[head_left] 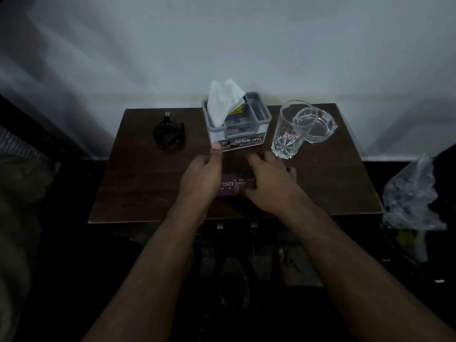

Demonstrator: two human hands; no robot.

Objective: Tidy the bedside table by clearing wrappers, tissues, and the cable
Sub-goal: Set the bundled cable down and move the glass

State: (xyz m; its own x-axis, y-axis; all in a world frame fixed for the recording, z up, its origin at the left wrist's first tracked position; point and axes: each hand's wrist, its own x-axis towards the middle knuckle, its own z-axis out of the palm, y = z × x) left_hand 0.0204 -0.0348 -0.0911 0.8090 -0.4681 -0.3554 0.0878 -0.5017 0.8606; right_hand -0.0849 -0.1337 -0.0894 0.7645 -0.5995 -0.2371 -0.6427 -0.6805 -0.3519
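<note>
The cable (169, 132) is seen coiled at the table's (123, 188) back left; tissues (223, 101) are tucked in the grey organiser (237, 124); no loose wrappers are seen, so the task is judged nearly done. The left hand (201, 175) is held with loosely curled fingers, thumb touching the organiser's front; the right hand (269, 180) is laid with fingers spread, gripping nothing.

place: home bedroom corner | small dark wooden bedside table (138, 193) against a plain pale wall (222, 45) | on it: tissue holder (246, 130), 1 drinking glass (287, 134), coiled charging cable (169, 133) | bare feet (293, 265) on the floor below
</note>
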